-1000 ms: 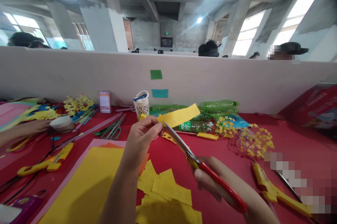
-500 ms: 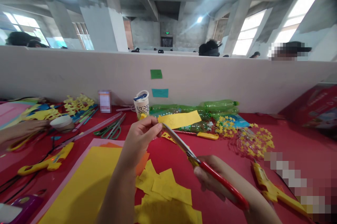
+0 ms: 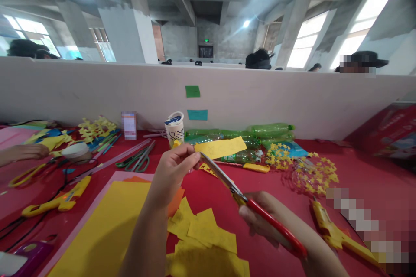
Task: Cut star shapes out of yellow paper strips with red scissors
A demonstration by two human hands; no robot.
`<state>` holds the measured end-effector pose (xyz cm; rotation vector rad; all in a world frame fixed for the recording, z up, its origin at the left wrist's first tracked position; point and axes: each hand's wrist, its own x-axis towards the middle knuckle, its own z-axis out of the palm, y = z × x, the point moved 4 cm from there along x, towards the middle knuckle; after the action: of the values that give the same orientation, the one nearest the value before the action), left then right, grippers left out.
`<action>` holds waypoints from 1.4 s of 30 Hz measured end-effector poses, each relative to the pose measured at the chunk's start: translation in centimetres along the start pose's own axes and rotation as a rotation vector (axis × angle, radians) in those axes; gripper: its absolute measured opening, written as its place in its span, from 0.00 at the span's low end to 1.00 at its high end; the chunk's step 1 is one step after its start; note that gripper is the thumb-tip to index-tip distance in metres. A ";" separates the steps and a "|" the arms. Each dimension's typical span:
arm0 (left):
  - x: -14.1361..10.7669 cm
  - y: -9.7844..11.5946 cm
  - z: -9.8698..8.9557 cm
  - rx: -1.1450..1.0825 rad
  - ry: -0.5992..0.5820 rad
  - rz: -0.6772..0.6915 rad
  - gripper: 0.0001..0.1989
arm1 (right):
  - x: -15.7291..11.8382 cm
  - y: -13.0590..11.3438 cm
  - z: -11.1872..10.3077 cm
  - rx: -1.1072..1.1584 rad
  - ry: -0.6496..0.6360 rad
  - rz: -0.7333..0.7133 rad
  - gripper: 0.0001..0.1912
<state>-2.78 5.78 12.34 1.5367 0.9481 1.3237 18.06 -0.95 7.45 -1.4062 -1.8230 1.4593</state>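
A yellow paper strip (image 3: 224,147) is pinched between the thumb and fingers of my left hand (image 3: 177,168), near the middle of the view. My right hand (image 3: 263,214) is wrapped round the handles of red-handled scissors (image 3: 276,225). The blades point up and left, their tips at the strip's lower edge beside my left thumb. Below my hands lies a pile of cut yellow pieces (image 3: 211,233). Larger yellow sheets (image 3: 110,220) lie under and left of my left forearm.
Green plastic bottles (image 3: 271,130), a paper cup (image 3: 174,128) and a yellow cutter (image 3: 256,168) stand or lie behind my hands. Glue guns (image 3: 61,201) lie at both sides. Yellow stars (image 3: 316,175) are at right. Another person's hand (image 3: 29,153) is at far left.
The other person's hand at far left has drawn back leftward from the yellow scissors there. The far end of the strip has shifted very slightly left. My hands have hardly moved.
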 end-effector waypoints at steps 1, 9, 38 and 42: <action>0.0 0.0 0.0 -0.003 -0.002 -0.005 0.11 | 0.0 0.0 0.0 -0.004 0.009 0.002 0.24; 0.0 0.2 -0.2 0.073 0.019 0.046 0.14 | 0.0 0.5 -0.4 -0.048 0.040 0.000 0.22; -0.4 0.9 1.1 0.033 0.004 0.099 0.14 | -0.4 -1.6 0.2 -0.008 0.008 -0.187 0.29; -0.5 1.0 1.4 0.025 0.003 0.109 0.15 | -0.4 -1.6 0.6 0.018 -0.010 -0.203 0.28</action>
<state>-1.45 4.82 13.07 1.6256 0.8959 1.3952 17.04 -1.52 8.78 -1.1685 -1.8921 1.3778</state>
